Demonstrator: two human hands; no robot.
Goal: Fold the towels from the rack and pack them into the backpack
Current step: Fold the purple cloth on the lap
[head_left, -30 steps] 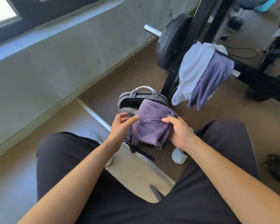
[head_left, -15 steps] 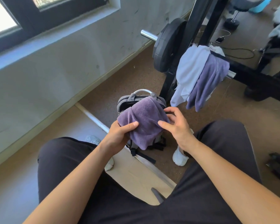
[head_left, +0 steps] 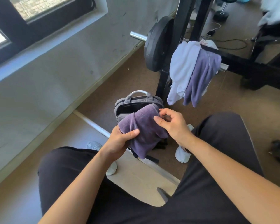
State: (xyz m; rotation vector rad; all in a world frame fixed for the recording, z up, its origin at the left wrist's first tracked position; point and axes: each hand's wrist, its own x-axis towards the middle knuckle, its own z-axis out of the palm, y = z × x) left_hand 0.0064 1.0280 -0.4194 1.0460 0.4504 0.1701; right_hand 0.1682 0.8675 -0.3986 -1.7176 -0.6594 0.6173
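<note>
A folded purple towel [head_left: 144, 126] hangs in front of the open grey backpack [head_left: 127, 104], which stands on the floor between my feet. My left hand [head_left: 120, 139] grips the towel's lower left corner, thumb on top. My right hand [head_left: 171, 123] sits at the towel's right edge with fingers curled, loosely touching the cloth. On the black rack bar [head_left: 242, 63] behind the bag hang a white towel [head_left: 183, 68] and a second purple towel [head_left: 202, 75], side by side.
A black weight plate [head_left: 155, 44] on a chrome bar sits left of the rack upright [head_left: 171, 50]. A grey wall with a window runs along the left. My knees in black trousers flank a tan bench edge [head_left: 141, 178]. Cables lie on the floor behind.
My left hand moved from the bag's side onto the towel and took hold of it. My right hand loosened its grip and slid to the towel's right edge. The towel shifted slightly left.
</note>
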